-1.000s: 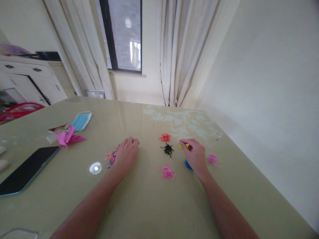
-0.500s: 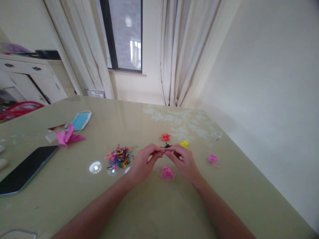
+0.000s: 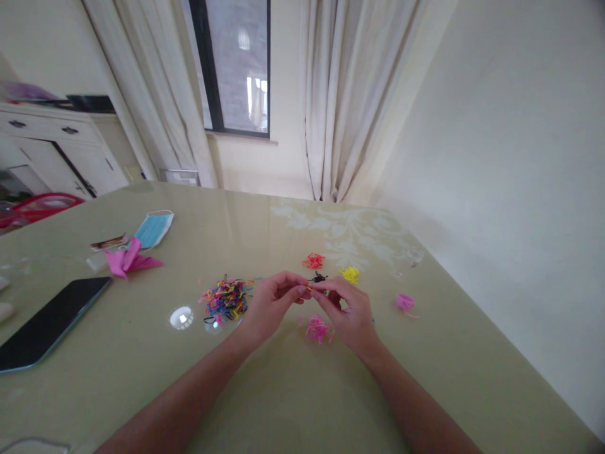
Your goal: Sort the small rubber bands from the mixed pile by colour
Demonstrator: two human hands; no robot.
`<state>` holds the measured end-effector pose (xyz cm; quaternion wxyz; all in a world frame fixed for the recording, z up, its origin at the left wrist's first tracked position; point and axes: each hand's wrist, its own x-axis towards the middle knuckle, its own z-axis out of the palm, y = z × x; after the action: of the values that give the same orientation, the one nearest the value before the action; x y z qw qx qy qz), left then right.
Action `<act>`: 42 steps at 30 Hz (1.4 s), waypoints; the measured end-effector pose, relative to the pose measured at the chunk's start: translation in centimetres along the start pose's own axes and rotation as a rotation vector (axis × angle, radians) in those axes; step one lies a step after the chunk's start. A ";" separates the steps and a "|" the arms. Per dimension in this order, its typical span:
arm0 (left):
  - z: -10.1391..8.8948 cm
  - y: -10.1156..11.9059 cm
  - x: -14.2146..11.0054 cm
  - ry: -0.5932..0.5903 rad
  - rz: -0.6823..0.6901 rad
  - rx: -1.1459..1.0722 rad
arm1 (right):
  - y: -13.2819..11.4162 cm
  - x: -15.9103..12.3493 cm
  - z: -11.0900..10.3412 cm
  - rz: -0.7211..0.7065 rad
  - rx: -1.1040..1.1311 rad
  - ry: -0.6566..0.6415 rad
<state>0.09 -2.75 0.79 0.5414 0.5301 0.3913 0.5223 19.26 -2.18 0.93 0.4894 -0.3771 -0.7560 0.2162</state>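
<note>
My left hand and my right hand meet fingertip to fingertip above the table. Pinched between them is a tiny yellow-orange rubber band, mostly covered by the fingers. Just beyond lie a few black rubber bands, a small red pile and a yellow pile. Pink rubber bands form a heap on the near side, below the hands. A bigger mixed-colour pile of rubber bands sits left of my left hand.
On the left are a phone, a pink folded-paper piece and a blue face mask. A pink coiled item lies on the right. The glossy table runs toward the wall on the right.
The fingertips have shifted slightly, and more of the yellow-orange rubber band shows between them. My left hand's fingers are a little more curled. The piles look the same.
</note>
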 end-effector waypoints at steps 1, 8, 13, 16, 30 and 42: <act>0.0 0.0 0.0 -0.005 -0.002 0.002 | -0.1 0.0 0.0 -0.003 0.001 0.002; -0.1 0.1 0.1 -0.005 0.018 0.037 | -0.3 0.2 0.0 0.016 0.005 0.015; -0.1 0.3 0.1 0.013 0.042 0.076 | -0.2 0.0 0.1 0.022 0.001 0.021; -0.1 0.5 0.0 0.016 0.041 0.098 | -0.2 -0.1 0.1 0.012 0.008 0.014; 0.0 1.2 -0.2 0.005 0.041 0.096 | -0.4 -0.3 0.0 0.012 0.001 -0.025; -0.2 1.1 -0.1 0.021 0.044 0.106 | -0.4 -0.2 -0.1 -0.016 -0.004 -0.010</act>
<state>-0.29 -2.96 1.82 0.4969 0.5611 0.4124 0.5179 19.23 -2.56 1.10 0.4865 -0.3708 -0.7620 0.2125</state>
